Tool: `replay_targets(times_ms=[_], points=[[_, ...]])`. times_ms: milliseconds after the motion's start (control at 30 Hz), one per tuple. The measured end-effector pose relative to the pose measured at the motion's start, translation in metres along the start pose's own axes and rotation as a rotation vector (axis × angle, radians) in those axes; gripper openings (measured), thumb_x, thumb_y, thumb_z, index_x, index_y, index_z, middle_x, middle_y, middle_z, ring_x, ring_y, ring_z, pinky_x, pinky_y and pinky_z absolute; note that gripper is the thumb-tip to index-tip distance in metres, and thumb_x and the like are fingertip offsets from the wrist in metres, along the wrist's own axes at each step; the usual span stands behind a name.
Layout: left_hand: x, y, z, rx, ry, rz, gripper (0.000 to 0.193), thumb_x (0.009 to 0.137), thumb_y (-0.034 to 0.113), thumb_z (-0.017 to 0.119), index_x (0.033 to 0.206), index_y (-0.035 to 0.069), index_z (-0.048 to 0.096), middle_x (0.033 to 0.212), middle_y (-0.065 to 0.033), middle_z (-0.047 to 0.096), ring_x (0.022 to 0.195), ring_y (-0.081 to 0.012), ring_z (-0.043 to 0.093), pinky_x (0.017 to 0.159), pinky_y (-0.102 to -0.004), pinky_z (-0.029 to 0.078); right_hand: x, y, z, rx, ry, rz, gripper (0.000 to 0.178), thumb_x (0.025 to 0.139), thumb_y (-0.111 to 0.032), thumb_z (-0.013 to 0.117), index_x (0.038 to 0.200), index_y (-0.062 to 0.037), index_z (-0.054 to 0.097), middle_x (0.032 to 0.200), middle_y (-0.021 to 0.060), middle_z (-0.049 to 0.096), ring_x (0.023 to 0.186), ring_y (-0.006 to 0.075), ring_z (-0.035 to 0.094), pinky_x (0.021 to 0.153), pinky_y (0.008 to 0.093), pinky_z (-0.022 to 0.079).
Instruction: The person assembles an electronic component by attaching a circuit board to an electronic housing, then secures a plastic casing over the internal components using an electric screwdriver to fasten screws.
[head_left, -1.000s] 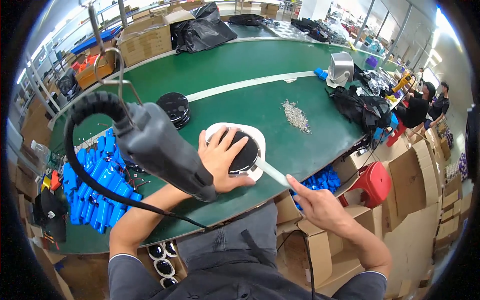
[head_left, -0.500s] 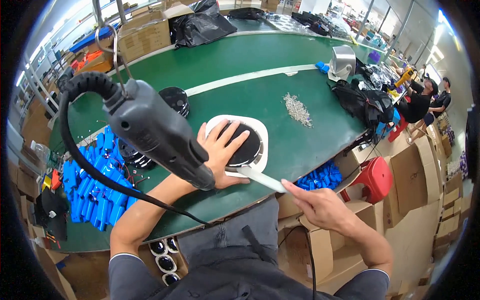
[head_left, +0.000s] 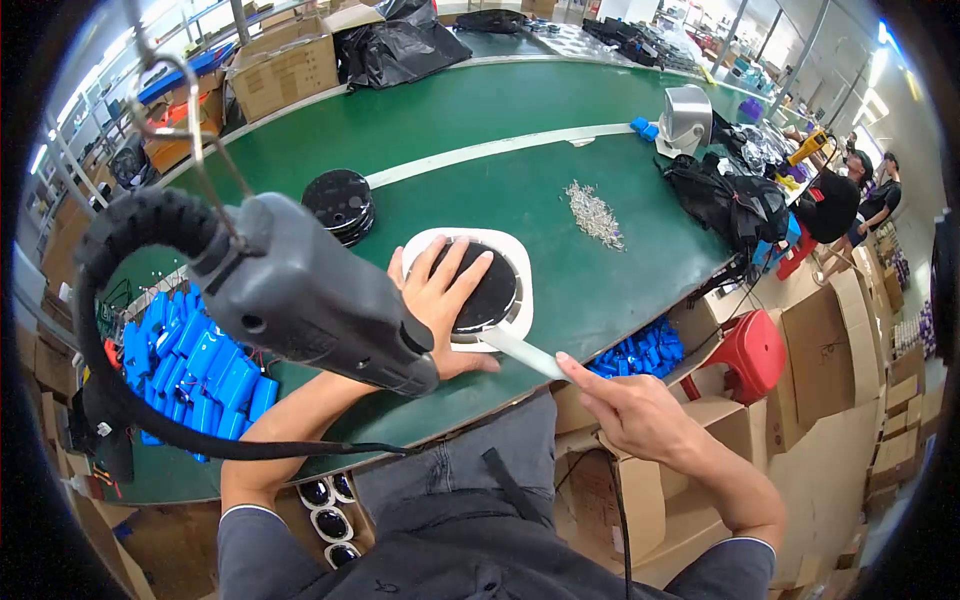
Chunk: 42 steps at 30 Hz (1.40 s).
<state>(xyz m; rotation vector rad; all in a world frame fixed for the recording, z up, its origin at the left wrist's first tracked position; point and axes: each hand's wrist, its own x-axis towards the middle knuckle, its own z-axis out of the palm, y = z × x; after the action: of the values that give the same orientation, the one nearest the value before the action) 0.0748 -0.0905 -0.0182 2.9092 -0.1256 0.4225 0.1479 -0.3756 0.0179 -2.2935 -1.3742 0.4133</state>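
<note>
From where I'm standing, the white housing sits on the green surface right under the left hand, fingers splayed over its black disc, not clenched. Right hand's farther off, gripping a pale flat tool, long axis slanting forward-left, tip at the disc's near edge.

Found no legible text, label, brand, number or sign. Noted faint dark marks on the brown carton behind the tabletop, too small to read. Noted a dark scrawl-like mark on the open carton right of the red stool, likewise indecipherable. Could not make out any lettering on the hanging dark grey tool.
</note>
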Motion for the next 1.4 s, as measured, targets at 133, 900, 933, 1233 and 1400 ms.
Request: replay_targets(times_ms=[133,900,933,1233,1400], points=[[0.006,-0.026,-0.017,-0.226,-0.14,0.068,0.111,0.061,0.059,0.081,0.148,0.008,0.034,0.153,-0.024,0.028,0.144,-0.0419,0.023,0.114,-0.0604,0.019,0.0,-0.002,0.0,0.046,-0.029,0.04,0.053,0.095,-0.015,0.055,0.146,-0.019,0.042,0.072,0.0189,0.063,0.061,0.0409,0.06,0.056,0.0486,0.046],[0.007,-0.055,-0.027,-0.438,-0.203,0.247,0.086,0.076,0.029,0.077,0.147,0.005,0.035,0.153,-0.0275,0.027,0.145,-0.0414,0.022,0.119,-0.0474,0.018,-0.003,-0.013,-0.009,0.273,-0.124,0.129,0.048,0.097,-0.016,0.055,0.144,-0.0187,0.046,0.069,0.0233,0.054,0.052,0.0354,0.053,0.055,0.0386,0.045],[0.007,-0.055,-0.028,-0.441,-0.206,0.251,0.086,0.076,0.029,0.077,0.147,0.005,0.035,0.153,-0.0275,0.027,0.145,-0.0414,0.022,0.119,-0.0474,0.018,-0.006,-0.013,-0.009,0.275,-0.122,0.134,0.048,0.097,-0.016,0.055,0.144,-0.0187,0.046,0.069,0.0233,0.054,0.052,0.0354,0.053,0.055,0.0386,0.045],[0.001,-0.045,-0.025,-0.353,-0.143,0.174,0.081,0.072,0.024,0.081,0.143,0.01,0.045,0.148,-0.0253,0.037,0.136,-0.042,0.036,0.114,-0.0479,0.03,-0.011,-0.007,0.0,0.121,0.01,0.107,0.051,0.094,-0.015,0.057,0.144,-0.0197,0.046,0.064,0.0217,0.057,0.056,0.0417,0.056,0.054,0.046,0.045],[-0.007,-0.039,-0.025,-0.219,-0.087,0.211,0.08,0.073,0.032,0.081,0.142,0.011,0.046,0.144,-0.0254,0.042,0.135,-0.0431,0.038,0.113,-0.0498,0.031,-0.008,-0.008,-0.002,0.13,-0.036,0.144,0.052,0.095,-0.015,0.056,0.145,-0.0199,0.045,0.066,0.0212,0.058,0.056,0.0402,0.057,0.055,0.0444,0.047]])
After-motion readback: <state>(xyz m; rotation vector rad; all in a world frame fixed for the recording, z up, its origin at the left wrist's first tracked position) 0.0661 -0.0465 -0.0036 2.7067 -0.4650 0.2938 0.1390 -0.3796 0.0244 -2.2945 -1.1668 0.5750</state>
